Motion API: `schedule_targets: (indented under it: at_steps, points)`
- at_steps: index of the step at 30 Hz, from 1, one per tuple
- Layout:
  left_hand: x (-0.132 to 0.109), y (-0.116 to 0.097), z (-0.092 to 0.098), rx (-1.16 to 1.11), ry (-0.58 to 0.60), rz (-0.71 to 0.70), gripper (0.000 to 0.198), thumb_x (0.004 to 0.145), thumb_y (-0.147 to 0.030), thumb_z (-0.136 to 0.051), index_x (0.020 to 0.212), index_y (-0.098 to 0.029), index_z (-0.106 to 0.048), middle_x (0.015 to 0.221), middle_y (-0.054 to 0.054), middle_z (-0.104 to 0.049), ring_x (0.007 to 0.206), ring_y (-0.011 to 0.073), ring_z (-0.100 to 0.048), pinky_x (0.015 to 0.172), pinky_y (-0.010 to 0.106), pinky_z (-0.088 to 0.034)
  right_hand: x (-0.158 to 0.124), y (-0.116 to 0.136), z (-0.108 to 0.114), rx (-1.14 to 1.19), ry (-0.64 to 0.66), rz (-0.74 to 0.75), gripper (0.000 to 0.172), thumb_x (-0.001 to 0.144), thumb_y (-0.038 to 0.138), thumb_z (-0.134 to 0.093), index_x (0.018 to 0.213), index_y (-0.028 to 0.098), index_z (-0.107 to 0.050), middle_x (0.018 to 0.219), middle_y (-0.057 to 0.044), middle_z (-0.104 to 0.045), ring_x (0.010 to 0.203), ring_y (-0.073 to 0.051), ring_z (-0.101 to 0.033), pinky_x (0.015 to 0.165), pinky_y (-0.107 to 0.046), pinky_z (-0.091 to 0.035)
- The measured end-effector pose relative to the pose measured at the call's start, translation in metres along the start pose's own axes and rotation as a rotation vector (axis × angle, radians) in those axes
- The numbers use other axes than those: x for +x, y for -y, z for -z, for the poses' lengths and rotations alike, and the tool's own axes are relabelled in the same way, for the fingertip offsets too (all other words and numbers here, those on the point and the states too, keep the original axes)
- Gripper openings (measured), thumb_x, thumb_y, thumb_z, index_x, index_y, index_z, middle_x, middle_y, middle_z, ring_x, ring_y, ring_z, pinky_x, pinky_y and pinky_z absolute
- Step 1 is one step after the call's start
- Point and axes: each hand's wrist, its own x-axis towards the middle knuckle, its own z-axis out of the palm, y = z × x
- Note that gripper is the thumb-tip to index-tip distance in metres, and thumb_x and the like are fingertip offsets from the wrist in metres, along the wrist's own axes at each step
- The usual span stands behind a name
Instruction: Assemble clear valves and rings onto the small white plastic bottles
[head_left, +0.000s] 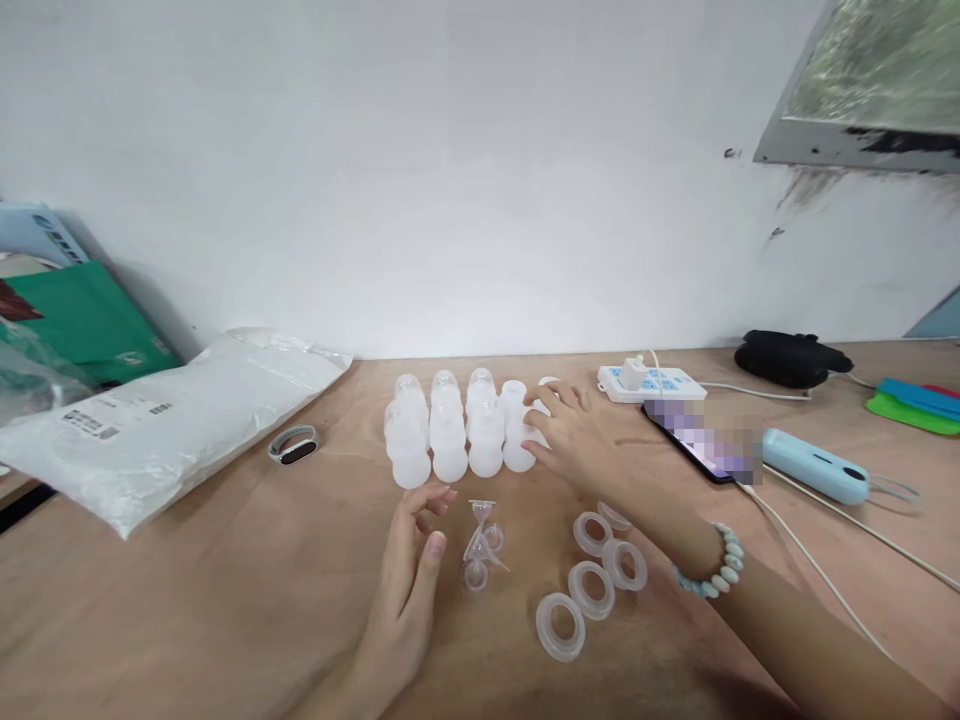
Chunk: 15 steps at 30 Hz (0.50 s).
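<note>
"Since the bottles [450,447] are bunched in rows mid-table, is anyone touching them?"

"Yeah, right hand [574,430] is at the right end, fingers bent against them. Can't tell if it's really gripping one tbh. The ones further left have clear domes [445,390] on top."

"And the left hand [405,560]?"

"Loosely open, nothing in it, near the little pile of clear teats [475,577] on the table [262,590]. Five rings [607,567] lie right of those, the farthest partly hidden by the right forearm."
</note>
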Motion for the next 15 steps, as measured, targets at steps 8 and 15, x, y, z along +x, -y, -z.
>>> schedule_targets:
  at_steps: [8,15]
  points:
    - [0.003,-0.009,0.002,0.095,0.096,-0.054,0.029,0.099,-0.029,-0.052,0.127,-0.035,-0.049,0.129,0.003,-0.051,0.119,0.0226,-0.048,0.101,0.034,-0.039,-0.028,0.013,0.041,0.441,-0.117,-0.059,0.013,0.092,0.019,-0.06,0.079,0.019,-0.064,0.124,-0.011,-0.059,0.116,-0.029,-0.052,0.095,-0.047,-0.044]
    - [-0.002,-0.011,0.003,0.059,0.192,-0.071,0.045,0.093,-0.039,-0.061,0.135,-0.04,-0.044,0.126,0.005,-0.052,0.116,0.0275,-0.054,0.094,0.039,-0.049,-0.041,0.048,0.055,0.92,-0.125,-0.1,0.01,0.093,0.021,-0.061,0.084,0.021,-0.065,0.125,-0.007,-0.057,0.117,-0.023,-0.054,0.098,-0.042,-0.044]
